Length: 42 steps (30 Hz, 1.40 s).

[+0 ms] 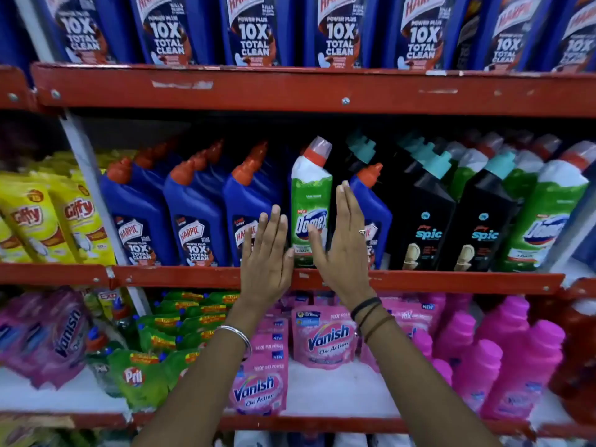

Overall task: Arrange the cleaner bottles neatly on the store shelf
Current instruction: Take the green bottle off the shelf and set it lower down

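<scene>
We hold both hands raised with fingers straight, the left hand (266, 256) and right hand (343, 250) flat, palms facing inward.

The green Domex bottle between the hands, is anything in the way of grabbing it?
Nothing visible is. The left hand and right hand are open on either side of the green Domex bottle, which stands at the shelf's front edge.

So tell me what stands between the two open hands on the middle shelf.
In the head view, a green Domex bottle stands upright between the left hand and the right hand.
</scene>
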{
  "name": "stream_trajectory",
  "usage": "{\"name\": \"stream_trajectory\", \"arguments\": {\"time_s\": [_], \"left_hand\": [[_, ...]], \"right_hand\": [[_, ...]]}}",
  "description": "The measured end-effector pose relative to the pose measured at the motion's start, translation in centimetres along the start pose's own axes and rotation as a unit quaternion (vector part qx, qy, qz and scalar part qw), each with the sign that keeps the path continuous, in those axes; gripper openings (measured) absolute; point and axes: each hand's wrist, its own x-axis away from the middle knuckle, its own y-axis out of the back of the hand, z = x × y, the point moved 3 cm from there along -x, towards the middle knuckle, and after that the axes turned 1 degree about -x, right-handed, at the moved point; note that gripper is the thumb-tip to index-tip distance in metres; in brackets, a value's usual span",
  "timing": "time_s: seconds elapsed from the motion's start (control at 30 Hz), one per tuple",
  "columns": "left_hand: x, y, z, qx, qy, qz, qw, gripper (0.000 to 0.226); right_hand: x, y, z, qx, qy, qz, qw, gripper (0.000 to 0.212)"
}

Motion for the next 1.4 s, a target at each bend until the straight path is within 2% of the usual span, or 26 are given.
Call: {"name": "stream_trajectory", "arguments": {"time_s": [0.13,0.27,0.37,0.47,0.67,0.77,0.97,1.13,1.4], "left_hand": [[1.2,-2.0,2.6,-0.055,0.048,0.0,0.997,0.057],[1.9,-3.7,4.1,-0.113,0.013,-0.008,0.994,0.057],[2.1,-4.0,4.1,-0.127,-0.002,-0.036,0.991,0.059],[2.2,-4.1,4.2,-0.13,-0.01,-0.048,0.99,0.059],[2.1,-3.9,4.1,-0.135,-0.013,-0.034,0.99,0.058],[2.1,-3.7,3.9,-0.136,-0.013,-0.026,0.99,0.06],[2.3,-3.7,3.7,-0.153,-0.027,-0.001,0.988,0.061],[2.2,-3.8,3.9,-0.156,-0.027,-0.002,0.987,0.061],[2.4,-3.9,3.9,-0.14,-0.018,0.003,0.99,0.063]], "right_hand": [[-1.9,-2.9,0.2,0.018,-0.092,0.027,0.995,0.086],[-2.7,-4.9,0.0,0.076,-0.145,0.004,0.987,0.1],[-3.1,-5.1,-0.2,0.075,-0.172,-0.01,0.982,0.099],[-2.8,-4.8,-0.3,0.028,-0.18,-0.036,0.983,0.094],[-0.9,-1.7,1.2,-0.065,-0.148,-0.158,0.974,0.089],[0.0,1.0,2.0,-0.09,-0.144,-0.178,0.969,0.09],[5.8,4.2,1.0,-0.083,-0.189,-0.116,0.971,0.095],[12.0,3.4,-2.2,-0.06,-0.254,-0.047,0.964,0.092],[20.2,-0.4,-8.0,-0.052,-0.4,0.054,0.913,0.087]]}}
